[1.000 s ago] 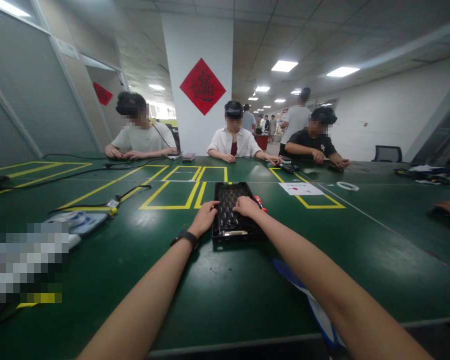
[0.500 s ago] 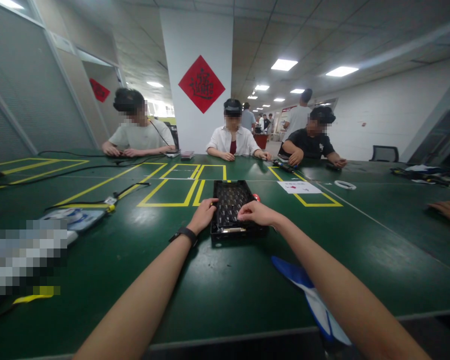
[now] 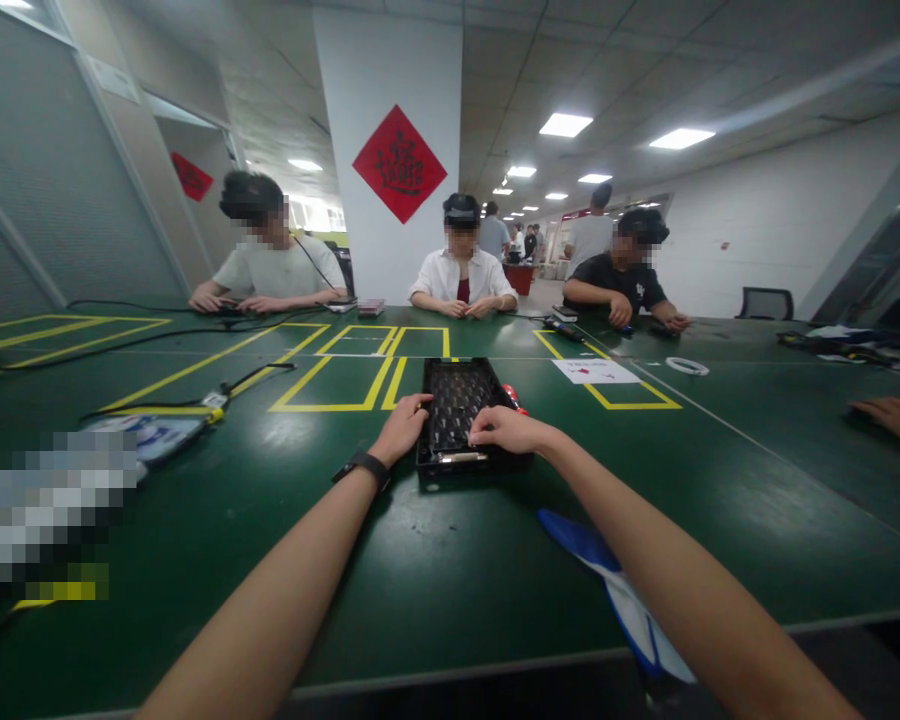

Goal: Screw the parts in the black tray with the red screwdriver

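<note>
And right there, flat on the green tabletop [image 3: 420, 570], a shallow, rectangular black tray [image 3: 439, 471]! Open-topped, stretching lengthwise away from the camera, small pale pieces [image 3: 450, 405] dotted all across the dark interior, too blurred to identify, with a silvery strip [image 3: 463, 458] gleaming at the near end.

1 blk tray [image 3: 450, 473], 1 blk wristband [image 3: 371, 465], 1 wht ring [image 3: 687, 373], 1 wht paper sheet [image 3: 604, 373], 2 red diamond signs [image 3: 400, 165], 3 seated ppl [image 3: 463, 275] opp.

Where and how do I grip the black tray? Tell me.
Take the black tray by its long walls, one hand from each side: it lies flat, and its raised rim should suit a pinch. The left hand is at the left wall; on the right, keep clear of the red things.
</note>
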Demonstrator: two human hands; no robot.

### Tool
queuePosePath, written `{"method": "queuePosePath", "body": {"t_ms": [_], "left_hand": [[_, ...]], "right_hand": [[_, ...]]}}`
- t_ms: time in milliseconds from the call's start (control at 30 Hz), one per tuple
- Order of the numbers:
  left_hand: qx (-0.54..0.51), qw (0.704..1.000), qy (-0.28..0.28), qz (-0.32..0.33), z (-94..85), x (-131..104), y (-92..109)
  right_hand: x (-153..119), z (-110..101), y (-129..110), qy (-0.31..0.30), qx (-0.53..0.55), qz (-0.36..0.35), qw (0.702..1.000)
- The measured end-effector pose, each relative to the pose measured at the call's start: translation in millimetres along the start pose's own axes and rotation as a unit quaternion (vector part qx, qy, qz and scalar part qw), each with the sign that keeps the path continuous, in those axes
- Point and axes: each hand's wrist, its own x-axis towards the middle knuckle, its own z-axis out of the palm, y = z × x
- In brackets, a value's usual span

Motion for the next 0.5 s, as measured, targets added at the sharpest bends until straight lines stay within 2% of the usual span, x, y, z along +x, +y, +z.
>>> {"method": "queuePosePath", "body": {"t_ms": [400, 500], "left_hand": [[-0.001, 1.000, 0.001, 0.000, 0.4, 0.6, -1.4], [0.000, 1.000, -0.001, -0.001, 0.0, -0.3, 0.1]], "right_hand": [[1.5, 2.3, 2.9, 0.003, 0.022, 0.021, 1.000], [1.5, 3.9, 1.3, 0.023, 0.021, 0.027, 0.999]]}}
